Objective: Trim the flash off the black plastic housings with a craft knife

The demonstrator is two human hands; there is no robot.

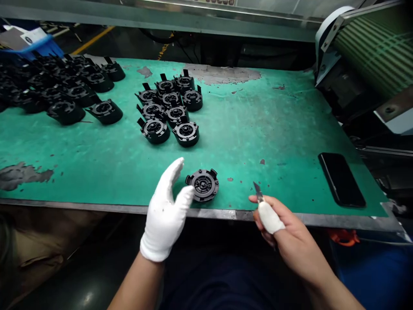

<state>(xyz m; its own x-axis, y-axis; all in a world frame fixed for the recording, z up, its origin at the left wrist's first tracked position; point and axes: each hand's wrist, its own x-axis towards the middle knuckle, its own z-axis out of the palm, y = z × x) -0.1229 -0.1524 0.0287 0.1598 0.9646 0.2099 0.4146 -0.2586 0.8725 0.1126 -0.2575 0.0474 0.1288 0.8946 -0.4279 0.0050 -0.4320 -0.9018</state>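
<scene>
A round black plastic part point(203, 185) lies near the front edge of the green table, its ribbed face up. My left hand point(166, 215), in a white glove, is just left of it, thumb and fingers apart, with nothing held. The fingertips are close beside the part; whether they touch it I cannot tell. My right hand point(284, 224) is closed around a small knife point(258, 191), its blade pointing up and left, to the right of the part. A white covering wraps the right thumb.
Several black parts point(155, 129) stand in a group beyond the left hand, with a larger group point(67, 110) at the far left. A black phone point(342, 178) lies at the right. Green-belted machinery point(377, 51) overhangs the back right. Behind the left group is a blue bin point(48, 45).
</scene>
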